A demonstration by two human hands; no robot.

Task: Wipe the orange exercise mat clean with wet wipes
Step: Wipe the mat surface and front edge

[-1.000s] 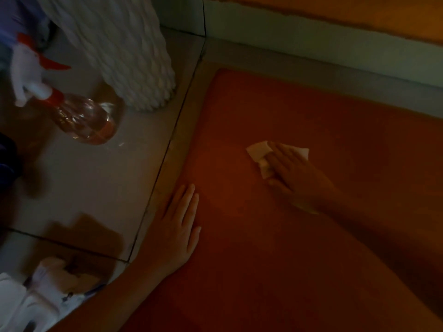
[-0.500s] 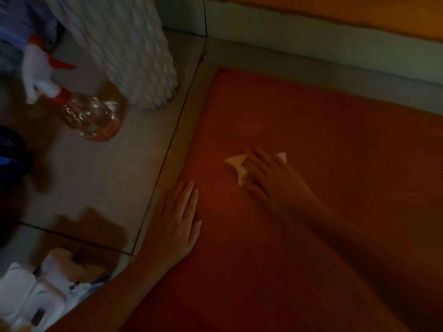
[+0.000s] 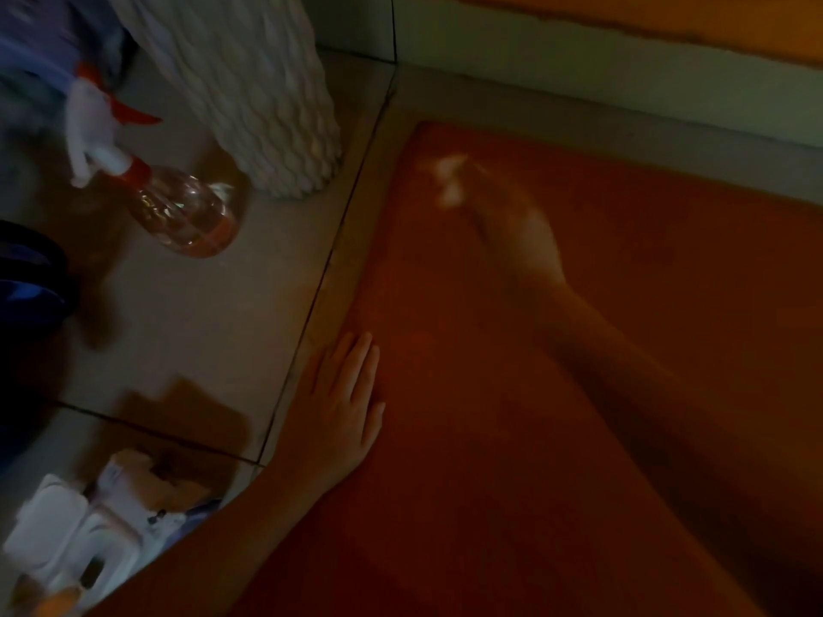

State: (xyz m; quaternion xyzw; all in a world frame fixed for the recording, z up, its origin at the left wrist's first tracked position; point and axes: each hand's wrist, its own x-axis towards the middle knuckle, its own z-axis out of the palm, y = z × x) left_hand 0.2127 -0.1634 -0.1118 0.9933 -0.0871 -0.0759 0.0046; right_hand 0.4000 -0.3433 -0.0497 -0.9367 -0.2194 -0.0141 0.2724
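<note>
Orange mat (image 3: 467,438) lies flat on the floor (image 3: 200,327), close to the wall. I see the left hand (image 3: 343,407) pressed at the mat's left edge, fingers straight and together, holding nothing. Right hand (image 3: 512,224) is a blur near the far left corner, white wipe (image 3: 450,180) at its fingertips; I cannot tell how those fingers sit. Spray bottle (image 3: 178,207) sits on the tiles beside a white textured object (image 3: 267,104).

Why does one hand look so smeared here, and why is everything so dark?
Head view: the right hand and wet wipe are motion-blurred; the left hand, flat on the orange mat, is sharp. Lighting is dim; the spray bottle shows a glint.
</note>
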